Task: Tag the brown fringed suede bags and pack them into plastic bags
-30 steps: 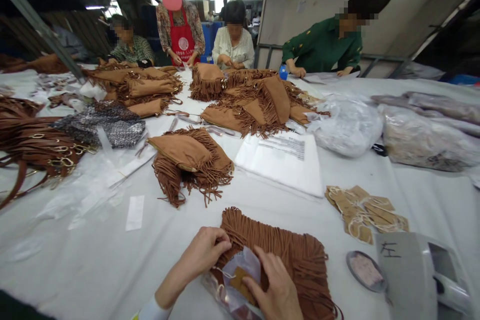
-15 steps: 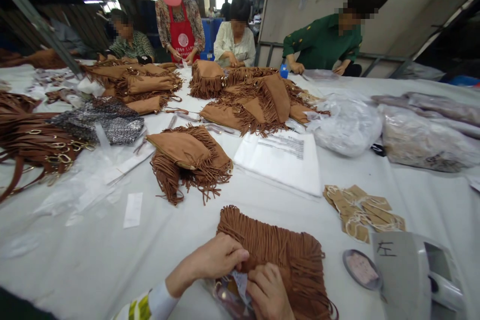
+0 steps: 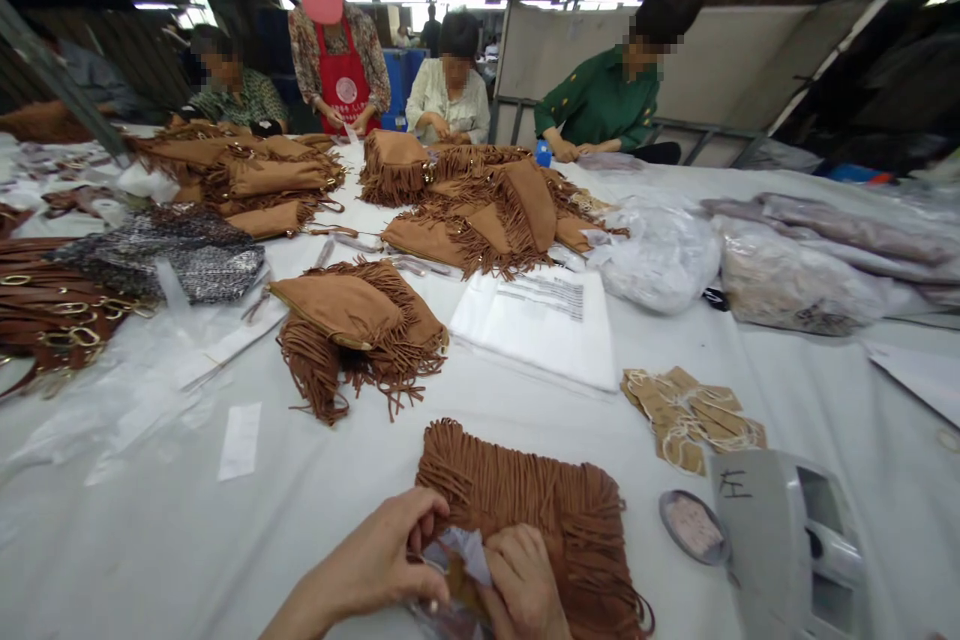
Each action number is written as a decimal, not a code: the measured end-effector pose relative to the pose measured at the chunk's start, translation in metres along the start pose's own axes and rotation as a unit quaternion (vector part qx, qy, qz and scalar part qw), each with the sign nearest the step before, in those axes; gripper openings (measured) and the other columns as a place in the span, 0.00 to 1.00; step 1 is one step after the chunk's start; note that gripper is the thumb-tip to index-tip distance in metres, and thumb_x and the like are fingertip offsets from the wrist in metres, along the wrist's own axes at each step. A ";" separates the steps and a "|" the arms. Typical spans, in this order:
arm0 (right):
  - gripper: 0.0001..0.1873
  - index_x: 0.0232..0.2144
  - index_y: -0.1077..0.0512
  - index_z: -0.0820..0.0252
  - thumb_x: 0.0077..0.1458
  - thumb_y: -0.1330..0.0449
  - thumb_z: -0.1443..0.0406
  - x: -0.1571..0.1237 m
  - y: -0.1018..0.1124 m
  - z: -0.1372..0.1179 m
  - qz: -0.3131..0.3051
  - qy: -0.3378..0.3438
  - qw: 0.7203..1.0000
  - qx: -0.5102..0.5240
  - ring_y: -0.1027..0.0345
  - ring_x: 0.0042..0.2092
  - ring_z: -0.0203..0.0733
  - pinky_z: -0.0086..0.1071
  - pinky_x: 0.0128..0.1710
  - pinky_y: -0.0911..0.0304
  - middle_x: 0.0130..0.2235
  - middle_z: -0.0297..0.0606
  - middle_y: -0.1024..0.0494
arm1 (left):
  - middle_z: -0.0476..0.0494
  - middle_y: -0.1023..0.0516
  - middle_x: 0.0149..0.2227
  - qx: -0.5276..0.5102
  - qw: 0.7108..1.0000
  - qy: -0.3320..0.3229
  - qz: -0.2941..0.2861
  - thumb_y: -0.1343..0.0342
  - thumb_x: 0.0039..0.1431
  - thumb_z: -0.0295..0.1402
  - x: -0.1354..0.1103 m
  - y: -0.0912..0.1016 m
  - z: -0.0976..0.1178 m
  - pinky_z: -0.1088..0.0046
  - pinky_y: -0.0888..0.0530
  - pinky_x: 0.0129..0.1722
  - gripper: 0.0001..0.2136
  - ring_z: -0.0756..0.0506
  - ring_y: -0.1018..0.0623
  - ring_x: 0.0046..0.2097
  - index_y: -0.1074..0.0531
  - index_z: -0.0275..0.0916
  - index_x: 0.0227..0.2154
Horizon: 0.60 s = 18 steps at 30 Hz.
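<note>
A brown fringed bag [image 3: 525, 495] lies flat on the white-covered table in front of me. Over its near left edge, my two hands work at a small clear plastic bag [image 3: 465, 552] with something brownish inside, too covered to make out. My left hand [image 3: 379, 560] curls its thumb and fingers around the left side of the plastic. On the other side my right hand [image 3: 525, 575] grips it, knuckles up, resting against the fringed bag.
Tan fringed pouches [image 3: 352, 315] lie ahead, with more piled behind. Cardboard tags [image 3: 690, 415] with white strings, a small round dish [image 3: 694, 527] and a grey dispenser [image 3: 787, 540] are at right. White plastic sheets [image 3: 536, 330] lie mid-table. Several co-workers work across the table.
My left hand has shifted left and down, its thumb and fingers spreading wider around the plastic. My right hand stays on the plastic bag. The whole view has swung slightly to the right.
</note>
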State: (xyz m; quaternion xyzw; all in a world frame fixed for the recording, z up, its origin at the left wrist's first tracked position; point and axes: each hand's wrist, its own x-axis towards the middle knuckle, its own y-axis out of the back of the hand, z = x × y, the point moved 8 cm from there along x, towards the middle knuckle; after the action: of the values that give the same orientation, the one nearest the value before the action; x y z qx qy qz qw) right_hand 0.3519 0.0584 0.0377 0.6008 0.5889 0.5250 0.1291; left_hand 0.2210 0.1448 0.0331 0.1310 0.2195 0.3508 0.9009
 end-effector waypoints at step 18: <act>0.22 0.43 0.30 0.60 0.64 0.59 0.55 -0.014 0.006 0.024 0.144 -0.004 0.977 -0.159 0.32 0.35 0.43 0.35 0.33 0.36 0.35 0.43 0.24 | 0.42 0.23 0.40 0.243 0.938 -0.164 0.183 0.49 0.61 0.43 0.020 -0.020 0.007 0.72 0.26 0.41 0.15 0.44 0.23 0.41 0.27 0.44 0.45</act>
State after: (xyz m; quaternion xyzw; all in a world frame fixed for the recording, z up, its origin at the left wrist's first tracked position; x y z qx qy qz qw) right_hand 0.3772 0.0564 0.0256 0.6536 0.4047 0.6221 0.1484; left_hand 0.2486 0.1438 0.0252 0.4400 0.1199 0.4196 0.7849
